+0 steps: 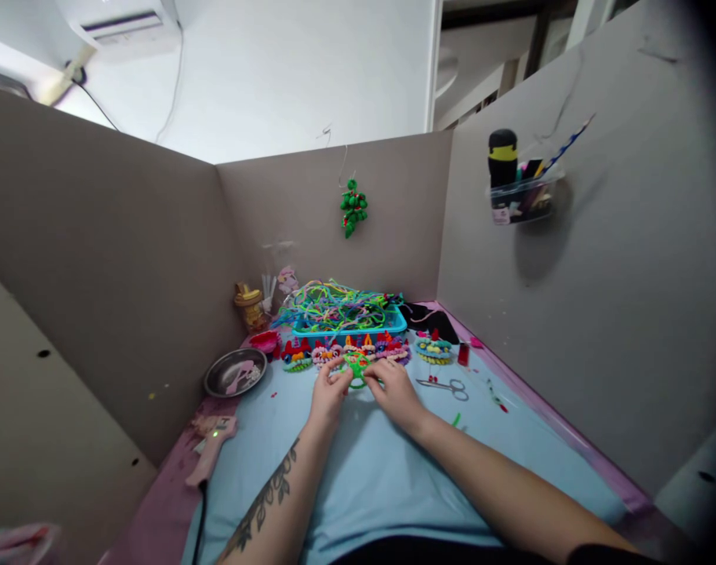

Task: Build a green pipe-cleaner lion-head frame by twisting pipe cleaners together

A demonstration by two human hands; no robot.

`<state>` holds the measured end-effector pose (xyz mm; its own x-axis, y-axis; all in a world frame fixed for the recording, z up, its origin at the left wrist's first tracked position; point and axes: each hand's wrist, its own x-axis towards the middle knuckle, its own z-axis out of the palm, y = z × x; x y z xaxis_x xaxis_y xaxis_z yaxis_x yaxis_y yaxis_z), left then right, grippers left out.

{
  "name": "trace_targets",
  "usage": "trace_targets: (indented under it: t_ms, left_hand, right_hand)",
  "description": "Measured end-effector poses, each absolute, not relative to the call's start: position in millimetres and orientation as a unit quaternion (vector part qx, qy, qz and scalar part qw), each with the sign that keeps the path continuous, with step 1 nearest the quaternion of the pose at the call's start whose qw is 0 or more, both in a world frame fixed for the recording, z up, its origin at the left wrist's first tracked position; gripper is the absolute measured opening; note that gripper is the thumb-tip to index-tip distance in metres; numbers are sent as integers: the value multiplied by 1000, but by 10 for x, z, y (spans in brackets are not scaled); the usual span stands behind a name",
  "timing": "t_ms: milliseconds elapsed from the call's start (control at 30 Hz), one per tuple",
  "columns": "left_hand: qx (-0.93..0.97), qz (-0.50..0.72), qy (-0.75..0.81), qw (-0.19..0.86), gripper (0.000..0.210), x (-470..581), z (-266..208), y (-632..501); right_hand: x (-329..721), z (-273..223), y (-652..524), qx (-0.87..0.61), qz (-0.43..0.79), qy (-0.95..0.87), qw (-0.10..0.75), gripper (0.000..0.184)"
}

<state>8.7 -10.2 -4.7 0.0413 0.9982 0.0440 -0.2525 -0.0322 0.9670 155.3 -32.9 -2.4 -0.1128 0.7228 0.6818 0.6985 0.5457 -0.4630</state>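
Between my two hands is a bright green looped piece (356,362), which looks like bent fuzzy pipe cleaner. My left hand (332,384) pinches its left side with thumb and fingers. On the other side, my right hand (393,384) has its fingertips closed on the piece's right edge. Just beyond it lies a row of colourful fuzzy craft pieces (327,355) in red, pink, orange and purple. A pair of scissors (445,387) rests to the right of my right hand. A short green offcut (456,420) lies nearer me on the blue cloth (369,463).
A blue tray (310,331) heaped with pipe cleaners stands at the back. At left are a metal bowl (216,375) and a pink glue gun (213,451) with a black cord. Grey partitions (334,259) enclose the desk; a clear holder (522,200) hangs on the right one.
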Motion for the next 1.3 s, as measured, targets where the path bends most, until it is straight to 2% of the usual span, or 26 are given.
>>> trace_targets:
  t_ms: [433,733,867,1133,1300]
  left_hand:
    - [428,604,398,541,45,110,-139,-88]
    - [444,629,399,498,44,131,-233,-40]
    - [437,600,419,522,49,122,-210,-53]
    - [428,546,438,572,55,115,-143,-85]
    - [436,547,422,577,57,125,-114,-114]
  right_hand:
    - [1435,-78,-370,-433,91,-757,482,11]
    - [1505,-43,-333,-454,32,-776,436,11]
    - [1517,-51,-313,-480,-4,-766,427,14]
    - [1506,-93,-287,-493,-24,-722,485,12]
    - [1513,-114,-268,-490,-15,-723,488,13]
